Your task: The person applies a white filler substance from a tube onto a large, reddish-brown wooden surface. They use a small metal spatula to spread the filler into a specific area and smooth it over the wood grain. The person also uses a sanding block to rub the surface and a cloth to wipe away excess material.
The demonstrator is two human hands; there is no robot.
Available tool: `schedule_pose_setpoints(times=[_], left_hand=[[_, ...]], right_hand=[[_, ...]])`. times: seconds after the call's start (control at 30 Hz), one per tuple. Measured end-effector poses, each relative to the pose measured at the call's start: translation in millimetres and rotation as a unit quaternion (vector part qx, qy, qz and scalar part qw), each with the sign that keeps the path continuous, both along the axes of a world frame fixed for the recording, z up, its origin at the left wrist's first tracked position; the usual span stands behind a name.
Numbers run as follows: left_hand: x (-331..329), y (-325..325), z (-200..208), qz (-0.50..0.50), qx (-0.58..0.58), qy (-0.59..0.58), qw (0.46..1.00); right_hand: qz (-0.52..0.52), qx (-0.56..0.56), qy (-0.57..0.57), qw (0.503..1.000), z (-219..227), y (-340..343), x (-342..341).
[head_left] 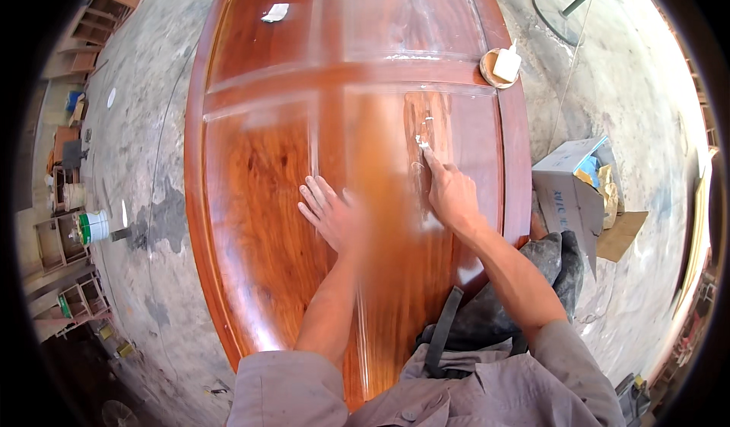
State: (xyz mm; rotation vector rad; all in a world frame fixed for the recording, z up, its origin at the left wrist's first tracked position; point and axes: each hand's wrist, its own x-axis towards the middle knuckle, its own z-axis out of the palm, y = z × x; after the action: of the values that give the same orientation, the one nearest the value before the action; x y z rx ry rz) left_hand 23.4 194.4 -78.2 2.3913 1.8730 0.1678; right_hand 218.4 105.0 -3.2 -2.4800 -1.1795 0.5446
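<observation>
Door (likely heavy, slick; lift by edges): left hand splayed, empty; right hand, three o'clock from it, half-curled, hold unclear.

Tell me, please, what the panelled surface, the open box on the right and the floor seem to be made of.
Panelled surface: wood or wood veneer, apparently varnished glossy red-brown; dark grain and bright reflections show.
Open box: likely cardboard, pale outside; its thin, bent brown flap suggests this.
Floor: probably bare concrete, mostly dull, going by its blotchy grey.
</observation>
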Motion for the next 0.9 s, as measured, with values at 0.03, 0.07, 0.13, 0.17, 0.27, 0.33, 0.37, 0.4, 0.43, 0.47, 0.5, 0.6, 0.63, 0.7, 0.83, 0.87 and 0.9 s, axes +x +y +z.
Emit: schedule_pose_setpoints(times=[0.03,0.07,0.13,0.17,0.27,0.33,0.37,0.4,0.43,0.47,0.5,0.6,0.63,0.7,0.83,0.87,0.9], left_hand=[[3.6,0.2,-0.3,-0.003,0.002,-0.001,1.0],[12.0,-0.2,-1.4,-0.01,0.001,-0.006,1.0],[12.2,-0.9,-0.3,-0.006,0.003,-0.008,1.0],[9.1,-0.1,1.1,0.0,0.005,-0.007,1.0],[1.9,1.2,-0.9,-0.001,0.009,0.007,1.0],[4.1,0.2,-1.0,-0.002,0.006,0.002,1.0],[7.0,-0.6,-0.6,-0.007,0.004,-0.001,1.0],[9.0,-0.9,-0.4,-0.007,0.003,-0.001,1.0],[10.3,-0.8,-0.4,-0.005,0.002,-0.002,1.0],[11.4,-1.2,-0.3,-0.003,0.0,-0.004,1.0],[12.1,-2.3,0.3,-0.006,-0.004,-0.005,1.0],[4.8,1.4,4.3,-0.001,-0.005,-0.001,1.0],[5.2,1.8,5.6,-0.002,-0.003,-0.001,1.0],[3.7,0.6,4.3,-0.003,-0.002,0.0,1.0],[9.8,-2.7,2.1,-0.003,-0.008,-0.002,1.0],[10.1,0.2,3.1,0.001,-0.006,0.0,1.0],[10.4,2.0,3.1,0.0,-0.008,-0.002,1.0]], right_hand=[[0.003,0.001,-0.01,1.0,-6.1,6.6,10.4],[0.002,0.001,-0.026,1.0,-17.3,16.3,33.0],[0.012,-0.016,-0.027,0.999,-23.5,17.5,38.0],[0.019,-0.028,-0.017,0.999,-20.1,12.8,29.8],[0.021,-0.017,-0.012,1.0,-18.0,-12.4,1.1],[0.018,-0.001,-0.011,1.0,-20.5,-9.7,1.7],[0.015,0.001,-0.01,1.0,-20.5,4.4,14.5],[0.013,0.004,-0.01,1.0,-20.5,10.9,21.8],[0.015,0.013,-0.012,1.0,-24.0,9.0,21.9],[0.017,0.021,-0.015,1.0,-29.7,6.5,22.0],[0.019,0.03,-0.018,0.999,-33.8,3.1,23.1],[0.029,-0.017,-0.004,0.999,-26.0,-30.2,-10.7],[0.029,-0.028,0.001,0.999,-20.9,-29.9,-13.0],[0.022,-0.021,0.0,1.0,-8.2,-4.4,-4.5],[0.015,-0.001,-0.014,1.0,-19.2,3.4,9.1],[0.02,0.008,-0.015,1.0,-21.6,-4.8,3.8],[0.026,0.017,-0.015,0.999,-22.2,-21.9,-6.4]])
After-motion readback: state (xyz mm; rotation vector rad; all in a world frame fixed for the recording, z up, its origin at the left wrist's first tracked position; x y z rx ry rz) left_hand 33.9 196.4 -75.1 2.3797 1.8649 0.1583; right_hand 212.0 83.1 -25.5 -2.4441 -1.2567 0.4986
